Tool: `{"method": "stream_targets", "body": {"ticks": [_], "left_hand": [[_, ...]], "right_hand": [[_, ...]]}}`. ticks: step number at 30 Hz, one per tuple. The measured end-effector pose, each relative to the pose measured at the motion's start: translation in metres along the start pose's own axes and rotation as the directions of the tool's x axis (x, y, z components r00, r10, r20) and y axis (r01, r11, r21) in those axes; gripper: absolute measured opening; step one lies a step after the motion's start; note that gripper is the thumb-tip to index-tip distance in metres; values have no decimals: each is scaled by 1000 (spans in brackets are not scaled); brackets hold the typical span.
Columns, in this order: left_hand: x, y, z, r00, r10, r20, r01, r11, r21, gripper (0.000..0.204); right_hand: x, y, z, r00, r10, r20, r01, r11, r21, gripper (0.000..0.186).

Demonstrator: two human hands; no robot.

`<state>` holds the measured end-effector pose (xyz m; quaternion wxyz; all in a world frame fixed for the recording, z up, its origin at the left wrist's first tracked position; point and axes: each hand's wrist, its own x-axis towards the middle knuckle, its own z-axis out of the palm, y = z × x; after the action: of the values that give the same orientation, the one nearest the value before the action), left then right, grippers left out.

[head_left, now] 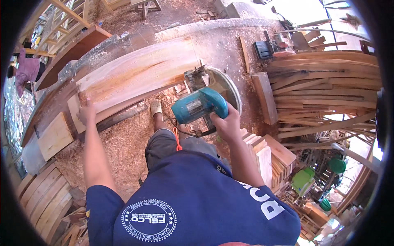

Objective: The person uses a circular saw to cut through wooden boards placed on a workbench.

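A teal circular saw (192,108) with a large round grey guard is at the right end of a wide wooden board (135,71). My right hand (227,123) is wrapped round the saw's rear handle. The blade's edge is hidden from this side. At the board's left end, my left hand (87,112) grips its near edge; the fingertips are partly hidden. The board is pale with a reddish-brown streak along its length, and it lies slanted across in front of me.
Wood shavings cover the ground around my shoe (156,107). Long curved planks (324,90) are stacked at the right, and cut wood blocks (262,160) stand beside my right arm. Curved wooden pieces (45,201) lie at the lower left. A person in a pink shirt (28,71) is at far left.
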<state>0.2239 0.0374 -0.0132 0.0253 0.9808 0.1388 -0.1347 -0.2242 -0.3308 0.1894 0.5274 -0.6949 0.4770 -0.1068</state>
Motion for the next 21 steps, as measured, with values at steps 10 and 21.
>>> {"method": "stream_targets", "body": {"ticks": [10,21], "left_hand": [[-54,-6,3,981,-135,-142,127,990,-69,93],[-60,35,11,937,-127,-326,89,988,-129,64]], "right_hand": [[24,-8,18,999,-51,19,52,994,-94,29],[28,8,31,996,71,57,-69,997,-43,22]]}}
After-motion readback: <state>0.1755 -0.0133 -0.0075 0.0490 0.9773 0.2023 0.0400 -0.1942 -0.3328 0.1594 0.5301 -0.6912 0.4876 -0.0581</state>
